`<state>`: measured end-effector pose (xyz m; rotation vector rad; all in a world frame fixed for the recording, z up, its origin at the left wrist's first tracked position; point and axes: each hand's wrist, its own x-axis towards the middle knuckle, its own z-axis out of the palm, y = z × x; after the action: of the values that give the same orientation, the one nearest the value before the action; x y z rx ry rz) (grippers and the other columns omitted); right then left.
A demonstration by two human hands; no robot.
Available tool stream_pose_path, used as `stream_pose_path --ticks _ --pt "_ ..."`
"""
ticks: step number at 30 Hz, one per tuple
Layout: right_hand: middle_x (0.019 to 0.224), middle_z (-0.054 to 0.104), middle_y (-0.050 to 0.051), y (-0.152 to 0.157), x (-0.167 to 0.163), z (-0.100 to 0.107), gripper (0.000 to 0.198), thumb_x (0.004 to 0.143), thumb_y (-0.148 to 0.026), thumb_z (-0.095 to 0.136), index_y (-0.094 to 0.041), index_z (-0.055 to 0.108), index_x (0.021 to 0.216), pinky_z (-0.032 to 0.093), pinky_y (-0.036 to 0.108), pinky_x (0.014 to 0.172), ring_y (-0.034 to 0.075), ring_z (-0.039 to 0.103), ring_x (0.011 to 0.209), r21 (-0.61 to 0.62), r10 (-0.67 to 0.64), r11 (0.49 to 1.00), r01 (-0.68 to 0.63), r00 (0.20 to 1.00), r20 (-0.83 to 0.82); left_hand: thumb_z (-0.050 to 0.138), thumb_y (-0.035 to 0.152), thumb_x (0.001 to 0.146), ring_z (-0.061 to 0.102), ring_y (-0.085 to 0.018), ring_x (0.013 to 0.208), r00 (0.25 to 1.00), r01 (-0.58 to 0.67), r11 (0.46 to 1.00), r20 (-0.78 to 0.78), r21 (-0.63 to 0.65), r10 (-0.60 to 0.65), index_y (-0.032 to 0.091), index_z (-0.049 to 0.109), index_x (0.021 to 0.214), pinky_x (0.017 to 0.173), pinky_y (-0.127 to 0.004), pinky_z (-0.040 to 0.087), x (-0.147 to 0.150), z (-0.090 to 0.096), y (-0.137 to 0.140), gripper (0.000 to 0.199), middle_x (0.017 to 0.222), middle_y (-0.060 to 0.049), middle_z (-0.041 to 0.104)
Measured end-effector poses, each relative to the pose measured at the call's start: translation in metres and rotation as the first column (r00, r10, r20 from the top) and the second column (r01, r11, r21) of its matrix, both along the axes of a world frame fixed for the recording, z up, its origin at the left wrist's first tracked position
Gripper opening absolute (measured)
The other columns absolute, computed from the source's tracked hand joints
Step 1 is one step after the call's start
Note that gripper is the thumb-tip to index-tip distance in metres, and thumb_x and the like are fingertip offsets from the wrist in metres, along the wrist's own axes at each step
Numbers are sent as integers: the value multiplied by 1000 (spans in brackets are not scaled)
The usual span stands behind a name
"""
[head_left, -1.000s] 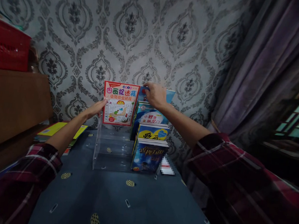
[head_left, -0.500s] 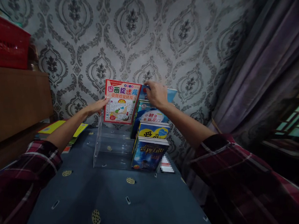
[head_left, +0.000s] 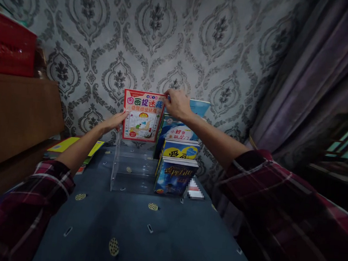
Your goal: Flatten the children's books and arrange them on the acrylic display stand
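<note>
A red-bordered picture book [head_left: 143, 117] stands upright at the top left of a clear acrylic tiered rack [head_left: 133, 182]. My left hand [head_left: 114, 122] grips its left edge, thumb on the front cover and the other fingers hidden behind. At the book's top right corner is my right hand [head_left: 178, 104], its fingers bent over and closed on that corner. Right beside it, a light blue book [head_left: 200, 107] leans on the top tier, partly covered by the hand. Below are a blue carp book [head_left: 178, 131], yellow books [head_left: 180, 150] and dark blue books [head_left: 176, 177].
Yellow-covered books [head_left: 69, 147] lie stacked on the dark blue tablecloth [head_left: 99, 217] at the left. A wooden cabinet [head_left: 19, 121] carries a red basket [head_left: 10, 47]. On the right hangs a grey curtain [head_left: 287, 87]; patterned wallpaper [head_left: 154, 23] is behind the rack.
My right hand has shifted slightly left, from above the light blue book onto the red-bordered book's top right corner. My left hand keeps its hold. The camera view has moved a little.
</note>
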<state>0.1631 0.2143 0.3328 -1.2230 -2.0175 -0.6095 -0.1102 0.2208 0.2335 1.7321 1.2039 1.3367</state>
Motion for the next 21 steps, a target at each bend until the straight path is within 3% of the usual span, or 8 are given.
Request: stream_pose_path --ticks 9,13,21 --pt "124 70 17 9 2 2 31 98 -29 44 -21 64 120 44 62 95 40 56 118 0 39 999 -39 999 -5 54 55 97 66 -23 85 999 10 1000 -42 15 -9 17 70 127 43 -20 34 2 1 -7 51 107 -12 76" --pt "123 70 17 9 4 0 35 98 -30 42 -23 62 126 45 62 95 40 56 117 22 39 999 -40 999 18 62 52 94 66 -23 82 1000 14 1000 -7 2 -14 18 69 129 43 -20 35 2 0 -9 49 108 -12 76" --pt "124 69 18 -5 1 -3 32 97 -24 43 -18 64 120 44 56 96 37 55 116 33 15 999 -16 1000 17 65 51 93 67 -22 86 1000 28 999 9 20 -28 19 67 132 44 -18 38 -1 -2 -6 50 113 -12 74"
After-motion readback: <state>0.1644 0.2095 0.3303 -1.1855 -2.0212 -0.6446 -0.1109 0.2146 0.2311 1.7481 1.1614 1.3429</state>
